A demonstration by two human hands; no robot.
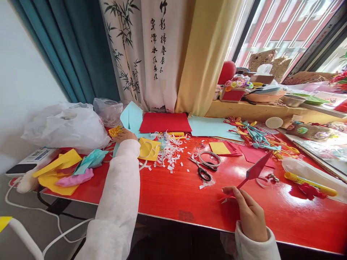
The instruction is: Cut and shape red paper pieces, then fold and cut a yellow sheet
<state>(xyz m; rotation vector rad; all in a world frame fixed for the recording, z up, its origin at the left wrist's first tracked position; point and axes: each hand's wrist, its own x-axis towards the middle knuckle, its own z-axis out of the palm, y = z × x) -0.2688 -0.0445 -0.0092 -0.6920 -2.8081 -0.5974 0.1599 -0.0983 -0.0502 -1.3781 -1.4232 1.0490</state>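
Observation:
My right hand (pixel 248 209) is near the front edge of the red table (pixel 173 195), fingers pinched on a folded red paper strip (pixel 256 169) that slants up to the right. My left arm in a white sleeve reaches far back across the table; my left hand (pixel 124 135) rests by a crumpled yellow paper (pixel 115 130) and a light blue sheet (pixel 131 117). Its fingers are mostly hidden behind the sleeve. Black-handled scissors (pixel 204 170) lie between the hands beside a ring of tape (pixel 210 159).
White paper scraps (pixel 170 153) and a yellow cut sheet (pixel 148 148) lie mid-table. Yellow, teal and pink papers (pixel 67 169) pile at the left by a white plastic bag (pixel 65 124). Red sheet (pixel 165 122), yellow glue stick (pixel 309 182), teal strips (pixel 257 137), and a cluttered windowsill (pixel 271 94) lie behind.

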